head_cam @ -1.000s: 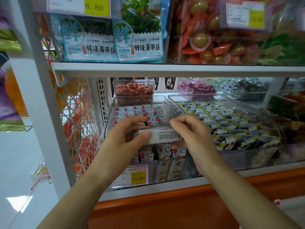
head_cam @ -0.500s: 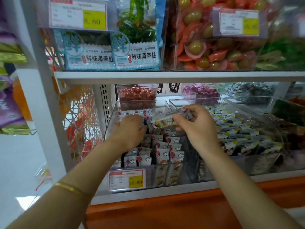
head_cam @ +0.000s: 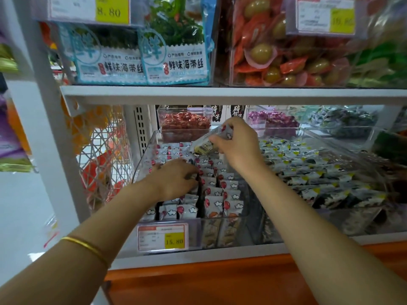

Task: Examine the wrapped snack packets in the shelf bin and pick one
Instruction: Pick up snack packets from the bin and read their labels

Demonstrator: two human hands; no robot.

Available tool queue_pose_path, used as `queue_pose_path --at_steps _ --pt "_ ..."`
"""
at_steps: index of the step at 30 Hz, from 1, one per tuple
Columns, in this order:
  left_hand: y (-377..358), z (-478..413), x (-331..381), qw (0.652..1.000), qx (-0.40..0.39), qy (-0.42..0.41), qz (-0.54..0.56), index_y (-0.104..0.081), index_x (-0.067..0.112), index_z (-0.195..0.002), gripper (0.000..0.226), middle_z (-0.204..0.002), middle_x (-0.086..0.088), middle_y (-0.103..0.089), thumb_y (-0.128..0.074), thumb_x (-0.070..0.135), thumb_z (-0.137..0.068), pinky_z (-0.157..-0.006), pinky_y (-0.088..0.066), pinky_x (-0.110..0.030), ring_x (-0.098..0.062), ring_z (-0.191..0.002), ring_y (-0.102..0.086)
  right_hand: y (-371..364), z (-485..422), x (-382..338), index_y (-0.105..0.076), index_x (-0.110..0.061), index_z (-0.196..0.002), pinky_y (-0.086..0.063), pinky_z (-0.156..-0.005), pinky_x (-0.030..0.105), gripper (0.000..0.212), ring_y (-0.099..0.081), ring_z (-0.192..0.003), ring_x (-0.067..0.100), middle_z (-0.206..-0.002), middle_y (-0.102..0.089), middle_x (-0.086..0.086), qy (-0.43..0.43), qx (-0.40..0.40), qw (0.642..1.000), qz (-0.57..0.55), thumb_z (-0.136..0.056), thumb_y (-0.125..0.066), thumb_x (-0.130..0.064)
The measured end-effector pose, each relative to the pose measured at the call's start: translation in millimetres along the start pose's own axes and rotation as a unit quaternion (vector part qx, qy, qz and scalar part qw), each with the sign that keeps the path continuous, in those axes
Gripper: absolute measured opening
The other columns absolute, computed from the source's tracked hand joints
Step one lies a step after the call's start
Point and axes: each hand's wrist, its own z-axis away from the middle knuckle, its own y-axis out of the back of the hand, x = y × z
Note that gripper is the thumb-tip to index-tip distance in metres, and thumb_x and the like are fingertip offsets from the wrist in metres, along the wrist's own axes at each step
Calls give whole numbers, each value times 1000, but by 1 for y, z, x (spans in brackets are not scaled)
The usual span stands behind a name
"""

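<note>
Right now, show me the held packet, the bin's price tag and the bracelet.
held packet (head_cam: 203,147), head view, its printed lower end.
price tag (head_cam: 163,237), head view, its centre.
bracelet (head_cam: 86,246), head view, gold band's top.

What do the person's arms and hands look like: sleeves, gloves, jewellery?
Both arms are bare, with no sleeves in view and no gloves. The left forearm wears a thin gold bangle a little above the wrist. The right forearm wears nothing. No ring or watch shows on the left hand or the right hand, though some fingers are partly hidden.
</note>
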Motion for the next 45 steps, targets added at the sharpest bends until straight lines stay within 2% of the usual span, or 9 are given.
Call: queue_pose_path --at_steps 2,7,11,15,20,26,29,38,45 --pt "1 5 0 1000 9 1 17 -54 27 -125 34 -127 -1 -47 -47 33 -92 -109 -23 -50 -22 -121 -42 -11 -10 -1 -54 -4 -103 -38 -67 26 26 -52 -86 19 -99 -57 10 7 -27 999 40 -85 -67 -19" --pt "4 16 -5 998 19 6 61 -56 27 -122 32 -121 0 -50 -47 28 -91 -107 -29 -46 -21 -116 -45 -36 -23 0 -55 -4 -94 -39 -66 32 26 -56 -86 26 -96 -58 14 32 -115 986 116 -82 -70 -21" --pt "2 22 -5 998 15 -8 55 -55 30 -124 33 -121 2 -49 -42 29 -93 -107 -27 -48 -19 -116 -44 -52 -27 -2 -58 -3 -110 -43 -84 33 40 -53 -107 28 -121 -52 16 45 -165 970 170 -80 -73 -24" --pt "0 23 -5 999 12 -35 38 -58 21 -119 33 -131 4 -48 -37 29 -94 -108 -20 -49 -15 -126 -34 -63 -28 1 -68 -12 -93 -41 -83 36 16 -56 -108 27 -111 -63 7 65 -256 926 269 -89 -60 -25" --pt "-3 22 -8 999 10 -37 28 -54 20 -118 34 -141 8 -38 -32 31 -95 -111 -11 -53 -14 -136 -23 -67 -30 5 -64 -21 -114 -41 -97 39 33 -51 -117 24 -128 -58 2 67 -331 895 291 -92 -43 -8" --pt "-3 23 -7 1000 -3 -15 18 -33 26 -142 48 -154 3 -20 -29 39 -96 -113 -1 -51 -14 -143 -5 -62 -39 7 -59 -9 -104 -38 -73 26 28 -53 -92 19 -112 -60 9 49 -288 938 187 -89 -41 7" --pt "-2 26 -7 1000 -12 -16 -3 -30 23 -144 53 -156 1 -13 -28 42 -95 -115 -5 -52 -18 -144 -4 -64 -44 9 -62 -10 -97 -44 -77 30 26 -57 -93 21 -108 -62 9 41 -251 955 154 -89 -44 7" --pt "5 42 -3 1000 9 -28 -11 -48 4 -116 40 -136 -14 -36 -32 34 -97 -112 -21 -46 -29 -134 -23 -92 -58 21 -68 -18 -89 -46 -96 42 5 -54 -109 28 -117 -60 11 39 -223 934 276 -84 -67 -16" --pt "3 52 -7 991 127 -31 25 -52 4 -118 32 -141 -10 -35 -39 25 -96 -107 -21 -29 -20 -134 -23 -72 -52 11 -61 -5 -80 -49 -77 35 8 -59 -84 19 -90 -66 7 30 -124 983 132 -88 -57 -5"
